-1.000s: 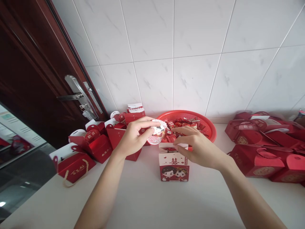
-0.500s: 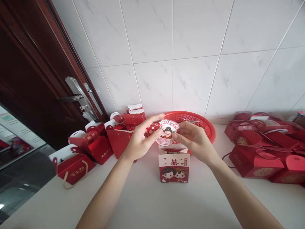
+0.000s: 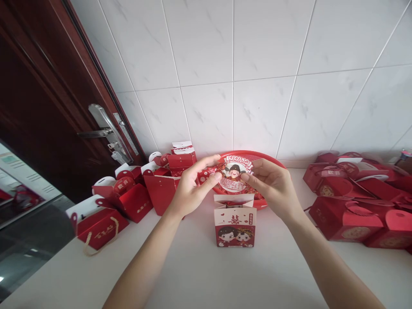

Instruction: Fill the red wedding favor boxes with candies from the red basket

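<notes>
A white and red paper card (image 3: 234, 172) with a cartoon figure in a black hat is held up in front of me. My left hand (image 3: 198, 186) pinches its left edge between thumb and fingers. On the right edge, the thumb and curled fingers of my right hand (image 3: 270, 182) grip it. A red spotted packet (image 3: 206, 174) shows between my left fingers; whether it is held or lies behind them I cannot tell. Below the card stands an upright gift box (image 3: 235, 227) with two cartoon faces, its top open and something red inside.
Behind my hands a red plastic basket (image 3: 257, 155) holds small red items. Several red gift boxes (image 3: 135, 199) stand on the left by the door (image 3: 41, 86). More red boxes (image 3: 347, 219) are grouped on the right. A tiled wall (image 3: 206, 43) rises behind the white table (image 3: 199, 274).
The cartoon card has shifted right and slightly up with my right hand. My left hand has barely moved, its thumb now at the card's edge. The gift box stays put.
</notes>
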Available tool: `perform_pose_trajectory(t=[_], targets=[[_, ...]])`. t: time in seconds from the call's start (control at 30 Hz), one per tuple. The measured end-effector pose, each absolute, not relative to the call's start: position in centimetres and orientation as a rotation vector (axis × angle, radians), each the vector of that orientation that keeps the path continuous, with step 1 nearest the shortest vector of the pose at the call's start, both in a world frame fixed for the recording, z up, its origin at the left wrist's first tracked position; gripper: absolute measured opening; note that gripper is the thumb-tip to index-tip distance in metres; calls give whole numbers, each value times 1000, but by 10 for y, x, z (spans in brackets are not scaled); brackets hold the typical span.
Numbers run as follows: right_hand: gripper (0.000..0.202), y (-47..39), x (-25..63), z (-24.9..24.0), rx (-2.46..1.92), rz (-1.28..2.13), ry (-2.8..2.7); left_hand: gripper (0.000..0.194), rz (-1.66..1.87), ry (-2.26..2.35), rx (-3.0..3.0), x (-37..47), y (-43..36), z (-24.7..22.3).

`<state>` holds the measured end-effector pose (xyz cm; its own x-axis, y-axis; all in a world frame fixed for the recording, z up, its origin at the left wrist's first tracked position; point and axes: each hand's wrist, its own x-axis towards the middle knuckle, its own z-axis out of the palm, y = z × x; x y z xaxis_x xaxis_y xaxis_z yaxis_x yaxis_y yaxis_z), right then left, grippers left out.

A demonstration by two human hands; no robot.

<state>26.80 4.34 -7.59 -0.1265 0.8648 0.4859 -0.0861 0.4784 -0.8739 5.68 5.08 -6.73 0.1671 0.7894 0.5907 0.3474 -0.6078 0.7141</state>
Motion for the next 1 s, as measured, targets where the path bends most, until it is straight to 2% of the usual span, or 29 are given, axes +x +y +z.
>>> perform_pose_trajectory(t=[0.37, 0.73, 0.8, 0.9, 1.0], targets=[[32, 43, 265, -75, -674, 1020, -1450, 41, 1402, 1071, 1927, 62, 50, -70], [27, 43, 271, -73, -692, 1084, -1519, 40, 1546, 1057, 1884, 63, 50, -71], [21, 45, 274, -73, -721, 1019, -1603, 40, 1591, 1068, 1892, 60, 50, -70], [5, 45, 282, -73, -772, 750, -1891, 42, 1667, 1075, 1851, 53, 51, -66], [22, 43, 289, -73, -796, 448, -2223, 42, 1713, 1077, 1832, 46, 52, -63]])
